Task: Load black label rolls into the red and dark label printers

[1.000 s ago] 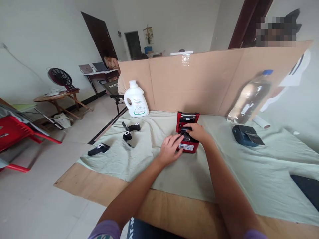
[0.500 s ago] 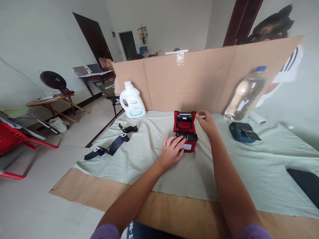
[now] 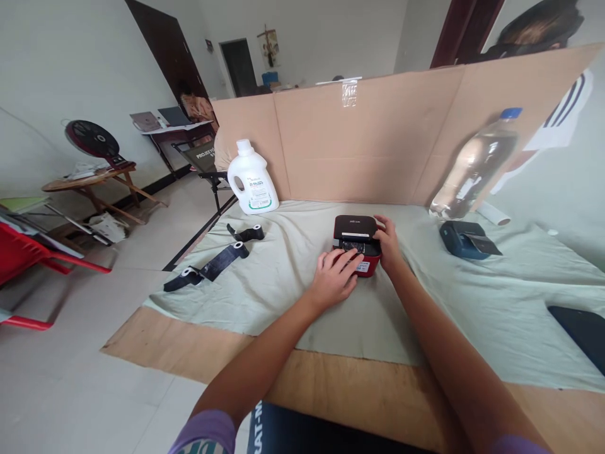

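A small red and black label printer sits on the cloth in front of me, its black lid lowered. A dark strip shows at the gap along the lid's front edge. My left hand lies over the printer's front, its fingers stretched out on the strip and the red body. At the right side of the lid, my right hand has its fingers curled round the edge. The lid hides the inside of the printer.
To the left lie partly unrolled black rolls. A white jug and a large clear bottle stand by the cardboard screen. On the right are a dark blue device, a white tube and a phone.
The printer's lid has swung down from upright to lowered. My right hand has come down with it and closed round its side. My left hand has stayed at the front.
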`<state>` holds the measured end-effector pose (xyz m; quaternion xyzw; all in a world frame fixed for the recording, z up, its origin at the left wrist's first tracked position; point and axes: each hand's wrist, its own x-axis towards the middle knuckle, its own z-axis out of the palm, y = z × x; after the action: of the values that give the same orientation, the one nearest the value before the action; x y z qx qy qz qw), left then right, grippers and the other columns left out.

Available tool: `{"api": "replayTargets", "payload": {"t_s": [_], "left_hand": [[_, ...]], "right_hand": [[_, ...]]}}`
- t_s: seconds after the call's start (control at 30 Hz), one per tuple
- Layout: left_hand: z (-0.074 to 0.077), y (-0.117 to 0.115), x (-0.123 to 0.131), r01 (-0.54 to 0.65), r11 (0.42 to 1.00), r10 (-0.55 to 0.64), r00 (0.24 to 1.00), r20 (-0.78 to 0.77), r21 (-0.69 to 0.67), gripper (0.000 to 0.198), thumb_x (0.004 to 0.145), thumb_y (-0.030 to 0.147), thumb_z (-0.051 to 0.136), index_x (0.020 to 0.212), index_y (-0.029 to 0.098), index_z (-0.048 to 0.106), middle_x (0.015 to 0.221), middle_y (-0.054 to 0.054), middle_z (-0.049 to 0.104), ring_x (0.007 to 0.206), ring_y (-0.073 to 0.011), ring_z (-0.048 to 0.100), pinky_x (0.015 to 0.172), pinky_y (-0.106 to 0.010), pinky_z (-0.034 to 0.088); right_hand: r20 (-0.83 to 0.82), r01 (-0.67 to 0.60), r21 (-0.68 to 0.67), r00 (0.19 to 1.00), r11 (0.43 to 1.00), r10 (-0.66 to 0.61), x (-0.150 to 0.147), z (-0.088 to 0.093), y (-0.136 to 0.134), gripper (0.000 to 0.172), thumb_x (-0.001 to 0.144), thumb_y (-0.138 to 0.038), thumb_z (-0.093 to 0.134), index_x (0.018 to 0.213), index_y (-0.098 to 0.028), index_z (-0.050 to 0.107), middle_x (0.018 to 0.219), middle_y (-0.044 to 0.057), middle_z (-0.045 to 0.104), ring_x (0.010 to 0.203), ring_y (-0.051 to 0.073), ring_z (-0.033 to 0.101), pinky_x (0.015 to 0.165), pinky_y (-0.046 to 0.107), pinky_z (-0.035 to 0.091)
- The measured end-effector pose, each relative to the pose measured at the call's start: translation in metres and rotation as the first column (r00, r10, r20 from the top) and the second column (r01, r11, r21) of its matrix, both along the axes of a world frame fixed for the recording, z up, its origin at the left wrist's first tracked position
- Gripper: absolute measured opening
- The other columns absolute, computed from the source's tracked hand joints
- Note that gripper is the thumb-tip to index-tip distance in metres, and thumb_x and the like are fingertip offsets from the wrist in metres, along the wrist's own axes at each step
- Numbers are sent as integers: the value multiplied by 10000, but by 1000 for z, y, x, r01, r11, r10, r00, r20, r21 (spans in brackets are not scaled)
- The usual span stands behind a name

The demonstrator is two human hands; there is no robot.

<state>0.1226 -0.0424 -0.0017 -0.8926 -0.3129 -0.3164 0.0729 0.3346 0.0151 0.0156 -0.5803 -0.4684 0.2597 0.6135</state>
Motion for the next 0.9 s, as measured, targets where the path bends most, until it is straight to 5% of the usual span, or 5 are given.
{"api": "replayTargets", "payload": {"t_s": [0.1,0.27,0.43,0.7,0.9], "left_hand": [[0,0,0,4,1000,-4,1000,0,13,515,953,325,494,1465,276,492,1497,-43,524,1308,-289,451,1104,-478,327],[0,0,-1,-13,1000,13,1000,5,10,513,951,325,497,1462,284,491,1487,-43,533,1305,-292,457,1097,-471,332],[2,1,-1,-40,999,41,998,57,-7,518,939,329,519,1450,247,498,1474,-82,536,1319,-297,455,1092,-464,341],[2,4,5,-23,1000,21,993,116,12,497,904,312,574,1394,239,543,1480,-103,530,1381,-320,424,1114,-493,309],[3,2,7,-7,1000,4,991,134,22,490,893,301,581,1374,216,551,1415,-90,600,1342,-310,470,1103,-492,325]], "right_hand": [[-177,-124,1,977,992,122,-3,-14,-7,736,708,-297,459,1436,-247,367,1488,86,478,1296,228,534,1009,390,498],[-256,-167,37,951,985,171,-11,-17,-11,741,762,-322,422,1488,-237,299,1561,72,433,1369,217,494,1094,420,453],[-279,-172,50,943,984,179,-13,-19,-14,709,774,-323,436,1472,-223,360,1539,73,476,1357,234,514,1111,456,441],[-405,-206,248,866,947,295,-10,-36,-12,518,800,-463,633,1304,-353,590,1410,-41,607,1388,255,475,1213,466,321],[-428,-208,282,847,937,317,-13,-31,-15,468,816,-483,658,1260,-339,623,1392,-32,622,1368,255,496,1214,463,320]]}}
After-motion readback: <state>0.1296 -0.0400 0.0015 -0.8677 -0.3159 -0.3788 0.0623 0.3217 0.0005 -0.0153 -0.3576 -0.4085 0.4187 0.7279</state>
